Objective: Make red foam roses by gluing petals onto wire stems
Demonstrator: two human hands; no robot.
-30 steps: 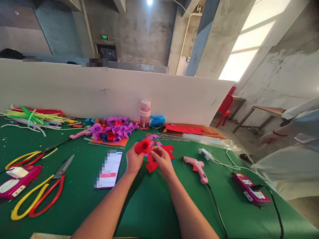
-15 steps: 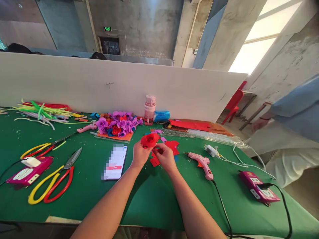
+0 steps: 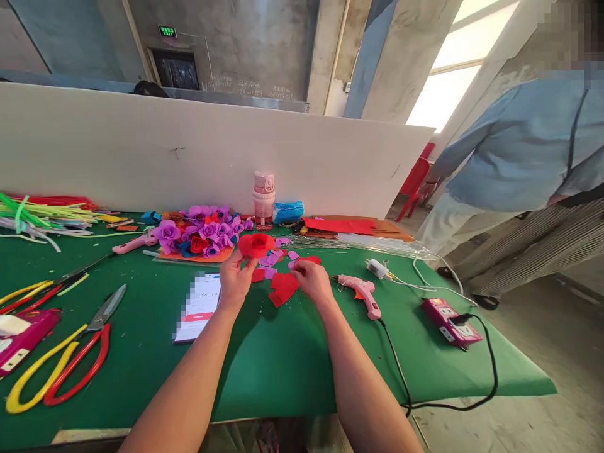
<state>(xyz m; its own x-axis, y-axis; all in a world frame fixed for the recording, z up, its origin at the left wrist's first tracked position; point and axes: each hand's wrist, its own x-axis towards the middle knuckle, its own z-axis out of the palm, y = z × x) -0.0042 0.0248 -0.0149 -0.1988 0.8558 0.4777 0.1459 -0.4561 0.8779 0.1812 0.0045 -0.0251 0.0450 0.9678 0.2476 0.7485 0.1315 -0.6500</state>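
Observation:
My left hand (image 3: 236,280) is closed on a red felt rose (image 3: 255,244), held up above the green table (image 3: 264,371). My right hand (image 3: 311,281) rests low on the table with its fingers bent onto a pile of red felt petals (image 3: 283,288); whether it grips one I cannot make out. Loose pink petals (image 3: 270,259) lie just behind the pile. A pink glue gun (image 3: 361,292) lies right of my right hand.
A phone (image 3: 199,305) lies left of my left hand. Finished purple and red roses (image 3: 198,231), a pink bottle (image 3: 263,200), red-and-yellow scissors (image 3: 61,365) and a pink power strip (image 3: 450,321) are on the table. A person in a blue shirt (image 3: 514,151) stands at right.
My right hand has dropped from the rose to the red petals on the table. The left hand keeps the rose up. The person at right has come closer.

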